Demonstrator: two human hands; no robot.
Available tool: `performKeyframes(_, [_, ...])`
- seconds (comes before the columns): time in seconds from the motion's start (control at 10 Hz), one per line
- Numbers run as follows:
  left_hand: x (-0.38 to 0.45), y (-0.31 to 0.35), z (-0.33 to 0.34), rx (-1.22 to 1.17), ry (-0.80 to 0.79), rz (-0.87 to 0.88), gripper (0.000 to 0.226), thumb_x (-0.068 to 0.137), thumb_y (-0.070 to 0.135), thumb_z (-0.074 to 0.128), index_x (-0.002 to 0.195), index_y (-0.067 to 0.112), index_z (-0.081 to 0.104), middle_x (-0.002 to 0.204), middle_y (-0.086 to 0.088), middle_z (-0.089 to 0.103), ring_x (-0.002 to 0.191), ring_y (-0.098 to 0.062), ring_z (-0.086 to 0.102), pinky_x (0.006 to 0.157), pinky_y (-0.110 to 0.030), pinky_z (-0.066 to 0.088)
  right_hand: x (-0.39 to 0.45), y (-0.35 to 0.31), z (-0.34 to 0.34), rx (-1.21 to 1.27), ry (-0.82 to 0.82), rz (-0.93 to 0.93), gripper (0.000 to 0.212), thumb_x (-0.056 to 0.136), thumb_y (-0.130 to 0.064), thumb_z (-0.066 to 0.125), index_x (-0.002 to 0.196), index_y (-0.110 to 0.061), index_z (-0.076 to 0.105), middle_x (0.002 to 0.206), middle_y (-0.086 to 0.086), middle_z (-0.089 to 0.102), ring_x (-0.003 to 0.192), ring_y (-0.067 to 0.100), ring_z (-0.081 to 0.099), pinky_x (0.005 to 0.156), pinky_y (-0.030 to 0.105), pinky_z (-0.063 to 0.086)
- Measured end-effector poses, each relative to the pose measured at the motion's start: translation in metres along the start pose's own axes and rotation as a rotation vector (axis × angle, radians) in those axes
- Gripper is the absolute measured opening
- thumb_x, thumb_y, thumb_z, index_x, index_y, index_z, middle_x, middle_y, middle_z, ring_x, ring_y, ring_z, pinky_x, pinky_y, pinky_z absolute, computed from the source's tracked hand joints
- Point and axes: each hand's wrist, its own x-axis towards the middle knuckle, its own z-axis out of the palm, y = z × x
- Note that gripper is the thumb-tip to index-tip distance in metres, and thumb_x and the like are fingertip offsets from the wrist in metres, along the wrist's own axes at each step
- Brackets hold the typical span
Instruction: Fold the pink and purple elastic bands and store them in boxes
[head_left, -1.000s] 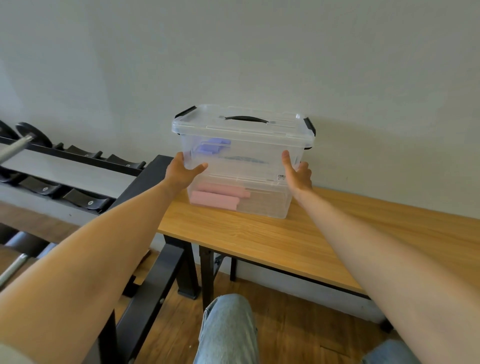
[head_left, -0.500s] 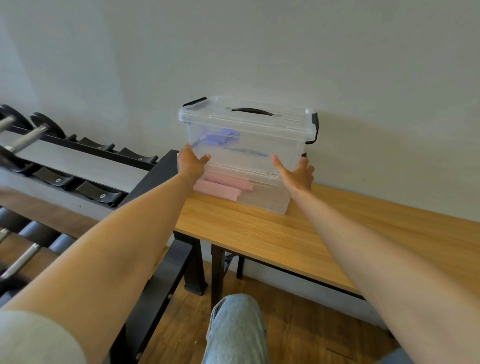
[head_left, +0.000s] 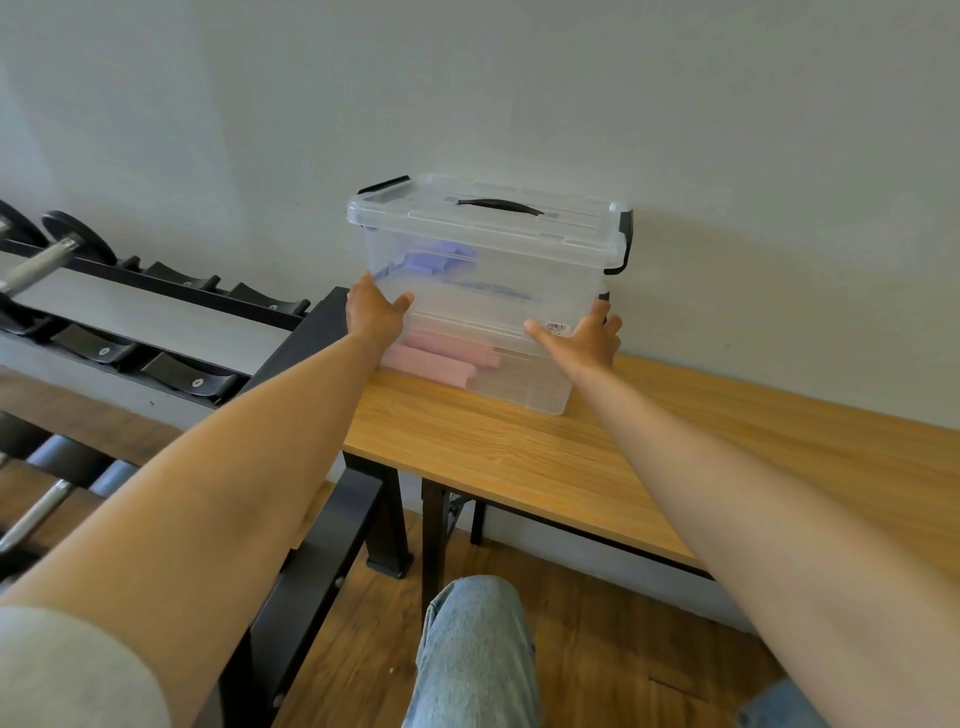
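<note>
Two stacked clear boxes (head_left: 483, 291) sit at the worktop's (head_left: 519, 457) left end: purple bands (head_left: 434, 260) above, two pink bands (head_left: 441, 353) below. Left hand (head_left: 374, 314) and right hand (head_left: 584, 340) press open fingers against their sides.

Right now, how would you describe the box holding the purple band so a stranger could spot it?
On the wooden table against the wall stand two stacked clear boxes. It is the upper box, with a black-handled lid; the lower box holds pink bands.
</note>
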Motion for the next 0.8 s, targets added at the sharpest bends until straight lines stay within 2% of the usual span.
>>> performKeyframes(0.1, [-0.011,0.005,0.003,0.049,0.014,-0.006,0.081,0.102,0.037,0.06,0.162,0.005,0.016,0.164,-0.017,0.029,0.152,-0.037,0.026,0.123,-0.048,0.028,0.001,-0.003,-0.006,-0.022,-0.057,0.028,0.113,0.079,-0.059,0.081,0.16,-0.017,0.015,0.164,0.012,0.017,0.151,0.037,0.023,0.117,0.053,0.036])
performKeyframes(0.2, [-0.025,0.01,0.005,0.108,-0.001,-0.004,0.085,0.102,0.042,0.058,0.162,0.003,0.011,0.167,-0.016,0.022,0.154,-0.038,0.019,0.122,-0.05,0.027,0.001,-0.006,-0.013,-0.049,-0.115,0.05,0.116,0.078,-0.059,0.082,0.16,-0.017,0.012,0.165,0.013,0.016,0.152,0.037,0.023,0.118,0.053,0.035])
performKeyframes(0.3, [-0.047,0.021,0.01,0.183,-0.034,-0.017,0.086,0.103,0.045,0.053,0.161,0.001,0.008,0.168,-0.016,0.015,0.153,-0.039,0.017,0.117,-0.05,0.032,-0.002,-0.007,-0.018,-0.014,-0.137,0.103,0.119,0.075,-0.059,0.084,0.161,-0.016,0.014,0.164,0.013,0.021,0.15,0.037,0.028,0.119,0.053,0.036])
performKeyframes(0.4, [-0.078,0.043,0.019,0.268,0.008,0.041,0.07,0.102,0.041,0.055,0.152,0.001,0.026,0.156,-0.02,0.03,0.141,-0.039,0.032,0.108,-0.049,0.04,-0.008,-0.01,-0.024,0.002,-0.158,0.141,0.123,0.073,-0.059,0.086,0.161,-0.015,0.013,0.163,0.014,0.024,0.148,0.038,0.033,0.118,0.053,0.037])
performKeyframes(0.5, [-0.103,0.069,0.04,0.134,-0.049,0.182,0.043,0.099,0.028,0.061,0.134,0.007,0.046,0.135,-0.015,0.05,0.124,-0.032,0.049,0.099,-0.043,0.045,-0.017,-0.012,-0.038,-0.007,-0.185,0.131,0.123,0.074,-0.057,0.086,0.161,-0.013,0.011,0.163,0.015,0.023,0.148,0.038,0.034,0.118,0.052,0.037])
performKeyframes(0.6, [-0.131,0.102,0.057,-0.022,-0.181,0.284,0.013,0.095,0.018,0.063,0.107,0.012,0.062,0.106,-0.005,0.065,0.102,-0.026,0.063,0.082,-0.034,0.05,-0.024,-0.012,-0.06,0.019,-0.18,0.123,0.11,0.082,-0.052,0.082,0.16,-0.012,0.016,0.163,0.015,0.025,0.147,0.037,0.036,0.116,0.048,0.039])
performKeyframes(0.7, [-0.157,0.134,0.074,-0.115,-0.305,0.365,0.006,0.095,0.015,0.062,0.094,0.013,0.067,0.093,-0.003,0.067,0.093,-0.023,0.064,0.079,-0.032,0.051,-0.027,-0.006,-0.088,0.081,-0.184,0.119,0.087,0.089,-0.043,0.077,0.155,-0.01,0.03,0.158,0.014,0.038,0.142,0.033,0.045,0.107,0.04,0.043])
performKeyframes(0.8, [-0.172,0.16,0.09,-0.247,-0.426,0.294,0.013,0.095,0.022,0.061,0.085,0.015,0.068,0.093,-0.01,0.073,0.089,-0.026,0.069,0.083,-0.041,0.059,-0.029,0.004,-0.115,0.132,-0.131,0.096,0.039,0.095,-0.028,0.067,0.127,-0.008,0.058,0.137,0.021,0.06,0.124,0.034,0.061,0.1,0.045,0.053])
